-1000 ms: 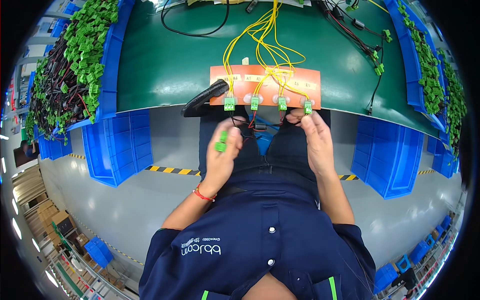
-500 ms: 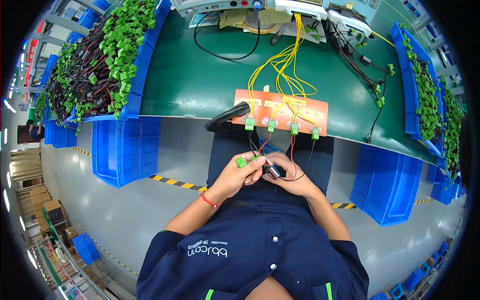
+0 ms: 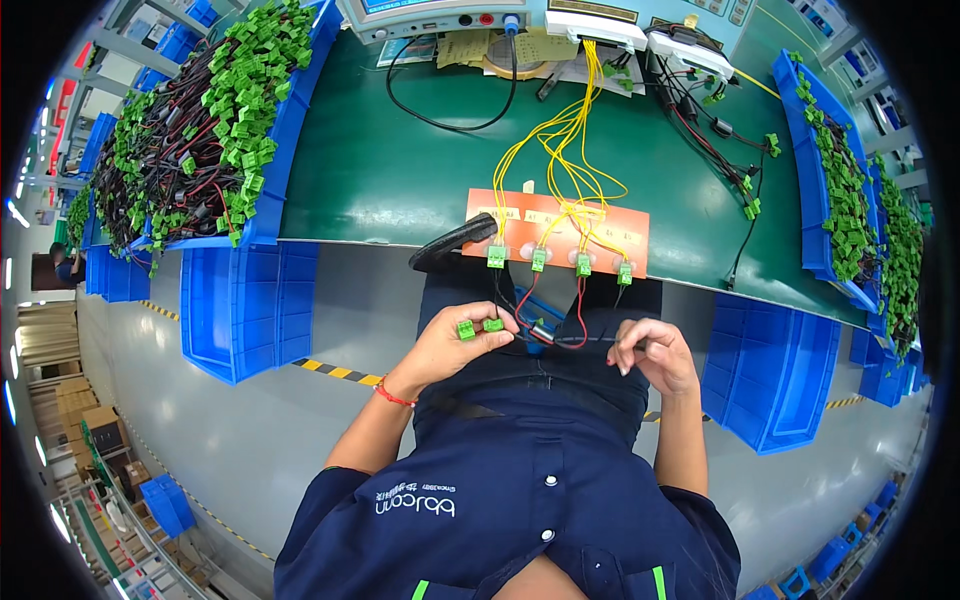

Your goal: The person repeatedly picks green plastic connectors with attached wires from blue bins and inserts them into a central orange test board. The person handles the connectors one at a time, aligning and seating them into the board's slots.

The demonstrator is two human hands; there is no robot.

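My left hand (image 3: 455, 340) pinches the wire leads near two small green terminal connectors, one connector (image 3: 465, 330) poking out past the thumb and another connector (image 3: 493, 325) at the fingertips. A dark cylinder (image 3: 541, 333) on the leads, like a ferrite core, hangs just right of that hand. My right hand (image 3: 655, 355) is apart to the right, fingers curled; a thin dark wire (image 3: 590, 339) runs from the cylinder into its fingertips. Red and black leads rise to green connectors (image 3: 583, 264) along the front of an orange board (image 3: 556, 210).
Yellow wires (image 3: 570, 130) link the board to a bench instrument (image 3: 440, 15). A thick black strap-like piece (image 3: 455, 242) lies over the board's left end. Blue bins with wired green connectors flank the green table (image 3: 340, 150); blue crates (image 3: 250, 310) hang below its edge.
My right hand has moved away rightward from my left hand, drawing a wire out straight. My left hand has shifted slightly left, and its two green connectors now show side by side.
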